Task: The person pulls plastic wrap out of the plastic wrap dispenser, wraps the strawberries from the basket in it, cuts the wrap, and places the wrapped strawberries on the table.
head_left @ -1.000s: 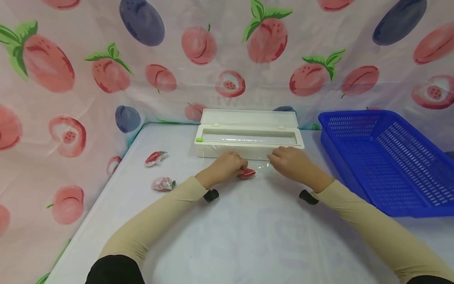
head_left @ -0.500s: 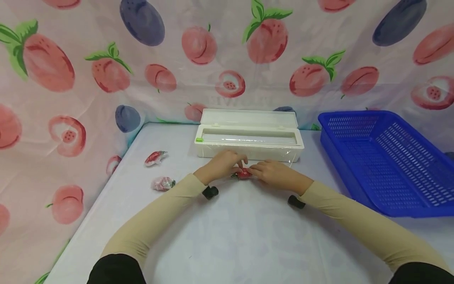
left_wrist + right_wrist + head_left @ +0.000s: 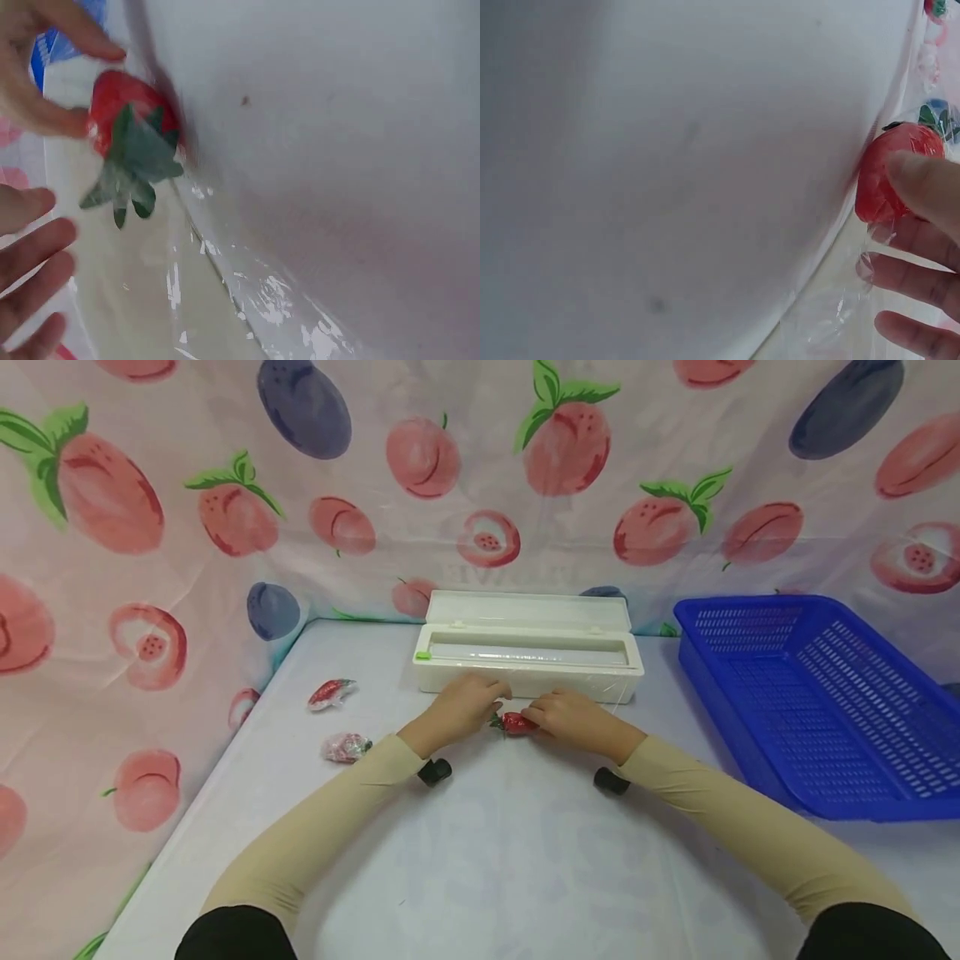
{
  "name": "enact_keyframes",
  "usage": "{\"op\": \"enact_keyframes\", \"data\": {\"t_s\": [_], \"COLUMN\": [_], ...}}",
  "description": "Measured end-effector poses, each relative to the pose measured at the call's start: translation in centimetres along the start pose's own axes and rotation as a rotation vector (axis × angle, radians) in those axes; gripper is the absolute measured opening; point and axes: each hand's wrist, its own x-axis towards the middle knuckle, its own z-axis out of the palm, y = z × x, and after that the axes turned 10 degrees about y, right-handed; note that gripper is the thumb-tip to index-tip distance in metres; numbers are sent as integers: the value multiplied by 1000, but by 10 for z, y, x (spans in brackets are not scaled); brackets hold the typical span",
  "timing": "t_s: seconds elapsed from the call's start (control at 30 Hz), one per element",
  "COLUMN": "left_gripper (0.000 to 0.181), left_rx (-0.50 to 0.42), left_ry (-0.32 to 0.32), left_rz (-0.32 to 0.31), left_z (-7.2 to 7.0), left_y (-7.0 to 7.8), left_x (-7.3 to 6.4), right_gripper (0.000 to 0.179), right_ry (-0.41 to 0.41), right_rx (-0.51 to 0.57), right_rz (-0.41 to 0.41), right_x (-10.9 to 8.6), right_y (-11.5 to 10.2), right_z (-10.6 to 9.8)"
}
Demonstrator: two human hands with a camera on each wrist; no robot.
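A red strawberry (image 3: 516, 723) with green leaves lies on the white table in front of the cling film box (image 3: 525, 680). My right hand (image 3: 576, 720) pinches its red end, the thumb against its side in the right wrist view. Clear cling film (image 3: 832, 315) covers the strawberry and stretches beside the fingers. My left hand (image 3: 459, 708) is just left of the leaves (image 3: 135, 165), its fingers (image 3: 37, 247) spread and holding nothing. The box lid (image 3: 525, 610) stands raised, and a film roll (image 3: 528, 653) shows inside.
Two film-wrapped strawberries lie at the left, one farther back (image 3: 328, 694) and one nearer (image 3: 345, 747). A blue plastic basket (image 3: 720, 693) stands at the right. Patterned fabric (image 3: 420, 527) hangs behind and at the left of the table.
My right hand has come left from the film near the box to the strawberry and pinches it. The strawberry now shows its leaves to the left. My left hand has let go and drawn slightly left.
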Motion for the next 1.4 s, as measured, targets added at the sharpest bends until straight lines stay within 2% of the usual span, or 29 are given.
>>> {"op": "enact_keyframes", "data": {"t_s": [0.13, 0.23, 0.33, 0.43, 0.7, 0.8, 0.87, 0.93, 0.97, 1.07, 1.13, 1.2, 1.3, 1.4], "left_gripper": [18, 26, 32, 33, 40, 35, 31, 28, 29, 36, 40, 42, 43, 45], "left_rx": [151, 232, 274, 279, 361, 392, 392, 369, 351, 295, 279, 277, 270, 254], "left_ry": [90, 67, 2, -16, 22, 50, 59, 53, 41, 13, 12, 20, 19, -3], "left_rz": [170, 255, 239, 198, 179, 165, 144, 112, 92, 36, 19, 18, 21, 8], "left_z": [-3, -3, -1, -1, 0, 1, 2, 3, 3, 2, 1, -1, -2, -2], "left_y": [8, 11, 12, 13, 18, 20, 20, 20, 19, 17, 15, 14, 13, 13], "left_x": [-6, -7, -7, -6, -2, 0, 1, 2, 2, 3, 3, 3, 3, 3], "right_gripper": [20, 19, 17, 17, 23, 27, 28, 29, 30, 40, 49, 54, 51, 45], "right_ry": [16, 32, 44, 32, -85, -103, -91, -54, -28, 72, 144, 199, 256, 288], "right_rx": [-2, 37, 107, 202, 471, 542, 556, 507, 448, 203, 32, -83, -157, -152], "right_rz": [28, 72, 121, 185, 451, 514, 523, 496, 462, 318, 223, 155, 114, 117], "right_x": [3, 4, 5, 6, 5, 5, 4, 3, 2, 0, -1, -1, 1, 2], "right_y": [0, 0, 2, 2, 3, 4, 4, 3, 2, 0, -1, -1, -1, -1], "right_z": [0, 0, 1, -1, -10, -14, -16, -19, -20, -24, -25, -24, -20, -17]}}
